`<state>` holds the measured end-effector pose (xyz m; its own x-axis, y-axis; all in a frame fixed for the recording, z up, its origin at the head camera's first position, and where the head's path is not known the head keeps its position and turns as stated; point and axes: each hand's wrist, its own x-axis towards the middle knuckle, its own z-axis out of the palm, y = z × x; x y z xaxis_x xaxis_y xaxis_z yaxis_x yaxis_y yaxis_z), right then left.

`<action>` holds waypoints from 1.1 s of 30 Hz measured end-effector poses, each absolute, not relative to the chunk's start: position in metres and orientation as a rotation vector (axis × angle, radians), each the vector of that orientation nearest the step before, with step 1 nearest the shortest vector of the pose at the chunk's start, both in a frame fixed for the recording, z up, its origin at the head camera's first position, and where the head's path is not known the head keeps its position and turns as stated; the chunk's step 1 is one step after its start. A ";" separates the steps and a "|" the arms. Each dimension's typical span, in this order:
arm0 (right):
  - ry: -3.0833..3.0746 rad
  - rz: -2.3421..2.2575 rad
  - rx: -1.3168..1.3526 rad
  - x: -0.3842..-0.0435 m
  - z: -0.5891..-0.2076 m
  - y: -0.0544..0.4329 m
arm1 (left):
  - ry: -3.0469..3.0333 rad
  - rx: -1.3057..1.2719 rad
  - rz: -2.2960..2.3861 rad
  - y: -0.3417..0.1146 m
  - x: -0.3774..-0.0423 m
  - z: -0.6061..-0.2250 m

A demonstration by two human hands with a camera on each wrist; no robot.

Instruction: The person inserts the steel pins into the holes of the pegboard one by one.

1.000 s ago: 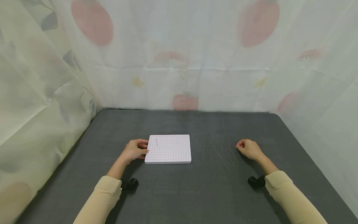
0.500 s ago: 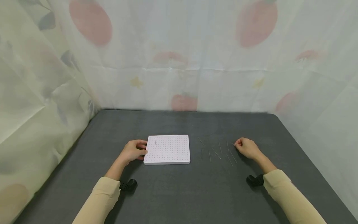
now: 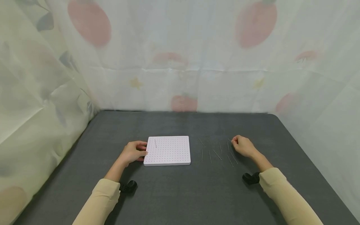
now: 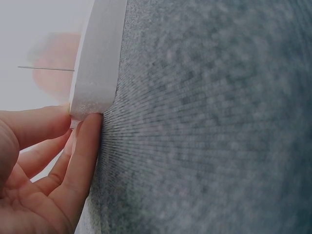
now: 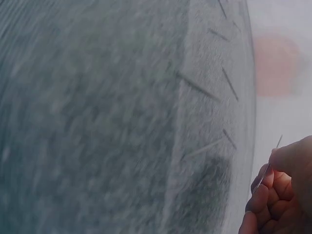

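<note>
A white board (image 3: pixel 170 151) with rows of small holes lies on the dark table. My left hand (image 3: pixel 132 153) holds its left edge, thumb at the top rim and fingers against the side. One thin needle (image 3: pixel 155 143) stands in the board near its far left corner; the left wrist view shows this upright needle (image 4: pixel 46 68) sticking out of the top face. Off to the right, my right hand (image 3: pixel 244 146) pinches another needle (image 5: pixel 279 142) between thumb and curled fingers, raised above the table.
Several loose needles (image 3: pixel 217 154) lie scattered on the grey table (image 3: pixel 180 193) between the board and my right hand. A patterned curtain (image 3: pixel 157 93) hangs behind the table, and more cloth (image 3: pixel 33 125) hangs along the left side.
My right hand, pinching the needle, has risen and shifted a little left, away from where it was near the loose needles. My left hand keeps its hold on the board.
</note>
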<state>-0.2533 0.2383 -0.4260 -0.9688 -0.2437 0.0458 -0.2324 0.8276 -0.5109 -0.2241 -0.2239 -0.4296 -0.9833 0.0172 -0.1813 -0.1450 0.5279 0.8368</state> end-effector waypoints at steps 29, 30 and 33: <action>2.903 -1.098 -0.556 -0.262 -0.415 0.168 | 2.597 -0.115 1.453 -0.224 -0.225 -0.431; 2.899 -1.104 -0.565 -0.262 -0.415 0.166 | 2.597 -0.115 1.452 -0.224 -0.225 -0.430; 2.891 -1.125 -0.581 -0.264 -0.415 0.159 | 2.595 -0.118 1.448 -0.224 -0.225 -0.431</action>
